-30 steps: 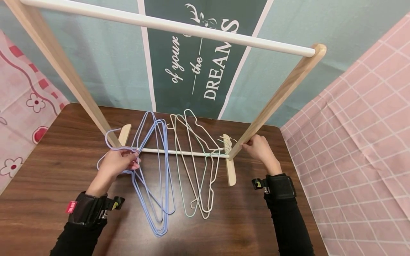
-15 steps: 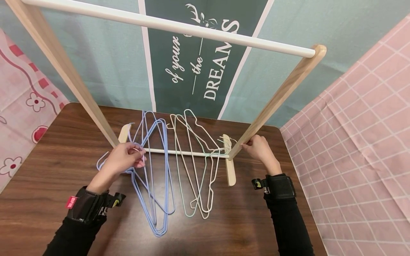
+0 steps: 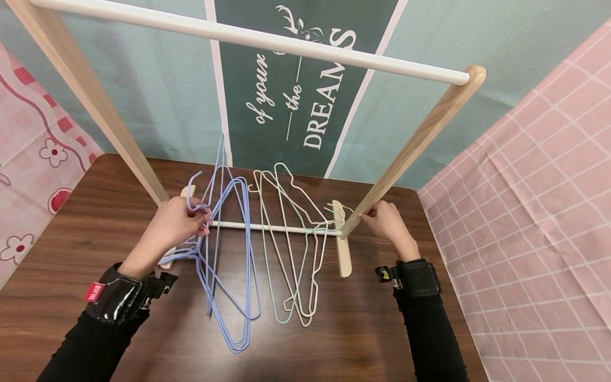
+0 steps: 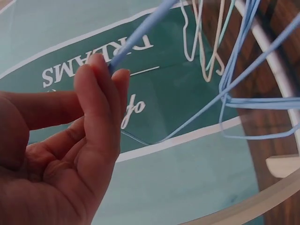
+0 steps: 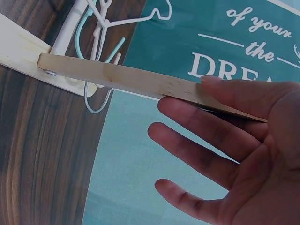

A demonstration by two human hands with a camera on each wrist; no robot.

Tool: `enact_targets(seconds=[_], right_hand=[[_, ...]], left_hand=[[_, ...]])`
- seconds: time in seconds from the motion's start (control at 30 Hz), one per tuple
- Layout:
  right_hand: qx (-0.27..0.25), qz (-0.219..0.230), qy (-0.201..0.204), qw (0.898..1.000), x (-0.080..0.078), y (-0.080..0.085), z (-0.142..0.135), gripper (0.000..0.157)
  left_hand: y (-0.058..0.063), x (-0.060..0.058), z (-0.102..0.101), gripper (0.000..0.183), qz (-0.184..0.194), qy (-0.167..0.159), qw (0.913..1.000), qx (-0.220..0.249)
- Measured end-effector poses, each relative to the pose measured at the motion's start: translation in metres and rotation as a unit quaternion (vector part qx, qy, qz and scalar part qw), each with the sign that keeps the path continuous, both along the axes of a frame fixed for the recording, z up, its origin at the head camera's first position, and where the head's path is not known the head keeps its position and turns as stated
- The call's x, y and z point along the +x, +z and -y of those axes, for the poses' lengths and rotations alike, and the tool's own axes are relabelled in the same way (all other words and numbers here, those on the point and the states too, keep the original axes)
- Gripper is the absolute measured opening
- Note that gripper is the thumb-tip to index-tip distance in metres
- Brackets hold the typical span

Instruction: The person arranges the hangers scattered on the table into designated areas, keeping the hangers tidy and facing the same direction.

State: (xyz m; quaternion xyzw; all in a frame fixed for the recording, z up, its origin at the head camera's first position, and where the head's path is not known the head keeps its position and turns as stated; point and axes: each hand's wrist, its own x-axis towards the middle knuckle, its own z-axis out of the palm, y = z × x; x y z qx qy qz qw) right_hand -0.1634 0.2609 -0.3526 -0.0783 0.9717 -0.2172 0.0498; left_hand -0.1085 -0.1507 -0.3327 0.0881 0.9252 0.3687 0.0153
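My left hand point(image 3: 176, 223) pinches a blue wire hanger point(image 3: 190, 191) near its hook, which points up above the hand. In the left wrist view the hanger's wire point(image 4: 140, 35) comes out from between the fingertips. Other blue hangers point(image 3: 248, 254) lie in an overlapping pile just beside and below that hand. On the right, my right hand point(image 3: 389, 223) holds the lower part of the clothes rack's right upright point(image 3: 415, 143). The right wrist view shows the thumb on one side of the wooden upright point(image 5: 126, 77) and the fingers on the other, the lower ones spread.
White and mint hangers point(image 3: 314, 273) lie right of the blue pile, hooks near the rack's right foot point(image 3: 344, 260). The rack's white top bar point(image 3: 286, 48) spans above; its lower bar point(image 3: 272, 227) crosses the hangers. Cloth hangings point(image 3: 539, 185) surround the wooden table point(image 3: 86, 239).
My left hand has lifted and turned the blue hanger, so its hook now points up and its far corner stands higher against the backdrop. The right hand stays on the upright.
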Motion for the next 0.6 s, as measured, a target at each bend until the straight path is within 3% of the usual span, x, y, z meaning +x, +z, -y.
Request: enact_targets(seconds=[0.3, 0.6], right_hand=[[0.001, 0.005, -0.002, 1.0, 0.0, 0.001, 0.0, 0.022], [-0.005, 0.017, -0.005, 1.0, 0.0, 0.001, 0.0, 0.023]], left_hand=[[0.02, -0.002, 0.001, 0.018, -0.021, 0.002, 0.9991, -0.037], [0.043, -0.013, 0.0, 0.016, -0.005, -0.014, 0.999, -0.043]])
